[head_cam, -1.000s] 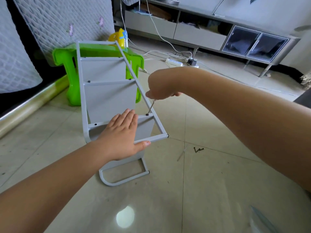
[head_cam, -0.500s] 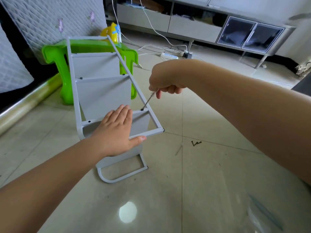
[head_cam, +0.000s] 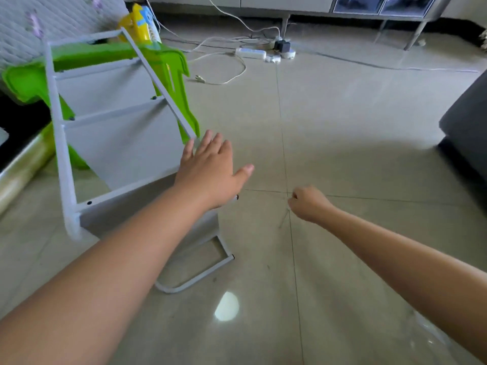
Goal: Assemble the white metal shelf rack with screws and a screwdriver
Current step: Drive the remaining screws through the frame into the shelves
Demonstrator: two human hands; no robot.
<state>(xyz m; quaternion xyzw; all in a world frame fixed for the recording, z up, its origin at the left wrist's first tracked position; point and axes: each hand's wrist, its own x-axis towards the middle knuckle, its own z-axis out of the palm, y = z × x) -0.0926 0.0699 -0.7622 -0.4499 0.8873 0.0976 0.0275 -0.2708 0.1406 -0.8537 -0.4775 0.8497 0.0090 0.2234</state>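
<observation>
The white metal shelf rack [head_cam: 56, 127] stands tilted on the tiled floor at the left, with its grey panels [head_cam: 118, 143] between the side rails and its U-shaped foot [head_cam: 195, 279] in front. My left hand [head_cam: 210, 169] rests flat, fingers straight, on the rack's near right corner. My right hand [head_cam: 307, 204] is low over the floor to the right of the rack, at a tile joint, curled into a fist. The screwdriver is hidden inside it. A thin rod [head_cam: 284, 219] lies on the floor just left of that fist.
A green plastic stool [head_cam: 31, 80] stands behind the rack. A power strip [head_cam: 250, 53] and loose cables lie further back. Dark furniture [head_cam: 466, 122] is at the right edge, and a clear plastic bag [head_cam: 432, 335] lies at the bottom right.
My right hand left the rack's rail, where it was driving a screw, and dropped to the floor on the right. My left hand stayed on the rack. The camera tilted down.
</observation>
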